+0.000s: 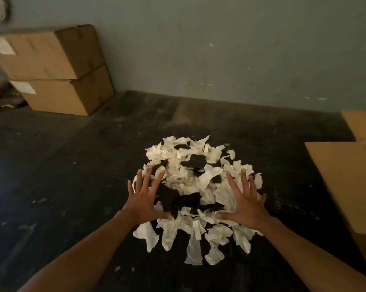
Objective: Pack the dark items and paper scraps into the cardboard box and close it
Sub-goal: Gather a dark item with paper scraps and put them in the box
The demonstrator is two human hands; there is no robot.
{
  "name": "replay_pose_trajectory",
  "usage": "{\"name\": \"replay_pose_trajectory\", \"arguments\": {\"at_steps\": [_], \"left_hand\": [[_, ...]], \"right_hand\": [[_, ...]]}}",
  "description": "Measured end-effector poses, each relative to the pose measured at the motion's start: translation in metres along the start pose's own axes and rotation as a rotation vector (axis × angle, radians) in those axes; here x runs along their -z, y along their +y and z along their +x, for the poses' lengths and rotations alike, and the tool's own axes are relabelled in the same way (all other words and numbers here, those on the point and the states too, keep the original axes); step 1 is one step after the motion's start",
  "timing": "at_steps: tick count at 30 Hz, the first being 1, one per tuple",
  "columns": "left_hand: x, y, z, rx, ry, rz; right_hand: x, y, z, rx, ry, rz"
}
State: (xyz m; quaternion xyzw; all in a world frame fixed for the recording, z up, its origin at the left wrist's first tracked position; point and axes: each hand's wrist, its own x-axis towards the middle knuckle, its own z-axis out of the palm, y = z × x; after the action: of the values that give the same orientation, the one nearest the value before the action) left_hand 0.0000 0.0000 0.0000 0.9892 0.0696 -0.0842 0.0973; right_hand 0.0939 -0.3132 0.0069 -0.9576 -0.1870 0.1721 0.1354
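Two closed brown cardboard boxes [53,68] sit stacked one on the other. One open brown cardboard box [346,182] shows at the edge. Torn white paper scraps [199,186] and flat black pieces [169,199] lie piled, too many and overlapped to count. Two bare hands: left hand [142,201], right hand [247,205].

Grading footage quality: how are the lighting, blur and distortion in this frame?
Head view: dim overall, the dark floor swallowing detail; the white paper scraps are brightest, slightly blown out at the far side; soft focus throughout, with the cardboard box at right smeared by motion blur; wide-angle bending shows in the stacked boxes; dark items barely separate from the floor.
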Motion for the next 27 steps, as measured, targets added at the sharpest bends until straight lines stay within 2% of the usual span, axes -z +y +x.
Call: {"name": "replay_pose_trajectory", "arguments": {"at_steps": [2, 6, 10, 14, 18, 27], "left_hand": [[-0.004, -0.010, 0.023, -0.088, -0.032, 0.083], [0.000, -0.020, 0.075, -0.199, -0.091, 0.176], [0.003, -0.018, 0.123, -0.249, -0.176, 0.213], [-0.014, -0.013, 0.142, -0.239, -0.340, 0.177], [-0.028, -0.013, 0.143, -0.210, -0.276, 0.232], [-0.046, -0.015, 0.134, -0.175, -0.080, 0.160]], "right_hand": [[-0.003, -0.011, 0.024, 0.060, 0.030, -0.114], [-0.002, -0.026, 0.074, 0.117, -0.013, -0.243], [-0.005, -0.035, 0.118, 0.112, -0.184, -0.325], [-0.026, -0.034, 0.133, 0.076, -0.350, -0.337], [-0.034, -0.027, 0.136, 0.110, -0.275, -0.388], [-0.048, -0.015, 0.135, 0.139, -0.014, -0.113]]}}
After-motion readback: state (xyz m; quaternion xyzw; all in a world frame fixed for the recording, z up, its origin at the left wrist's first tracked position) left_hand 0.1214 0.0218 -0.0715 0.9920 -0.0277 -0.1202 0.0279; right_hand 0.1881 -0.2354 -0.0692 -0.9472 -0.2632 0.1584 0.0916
